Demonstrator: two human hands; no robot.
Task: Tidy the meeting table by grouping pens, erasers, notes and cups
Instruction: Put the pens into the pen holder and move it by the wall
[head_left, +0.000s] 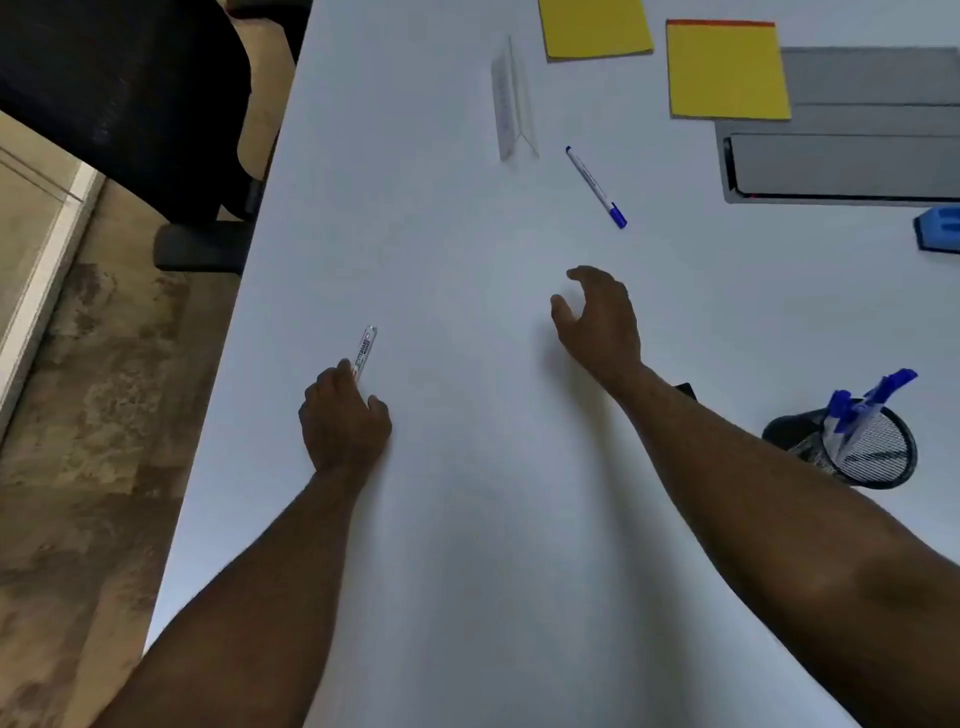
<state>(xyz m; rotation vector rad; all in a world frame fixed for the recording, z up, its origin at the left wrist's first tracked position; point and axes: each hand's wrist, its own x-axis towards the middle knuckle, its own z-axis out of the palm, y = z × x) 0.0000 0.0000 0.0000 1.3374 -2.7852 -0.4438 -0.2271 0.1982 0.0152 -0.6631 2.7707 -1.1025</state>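
My left hand (343, 421) grips the near end of a white whiteboard marker (365, 351) near the table's left edge; the marker points away from me. My right hand (597, 319) hovers over the middle of the white table (467, 519) with loosely curved fingers and holds nothing. A blue-capped pen (596, 186) lies beyond my right hand. At the right stands a black mesh pen cup (857, 447) with several blue pens in it. Two yellow note pads (595, 26) (727, 70) lie at the far side. A blue eraser (940, 228) shows at the right edge.
A clear plastic name stand (506, 98) lies at the far middle. Grey cable-box lids (852, 150) are set into the table at the far right. A black office chair (130, 104) stands by the table's left edge, over brown floor.
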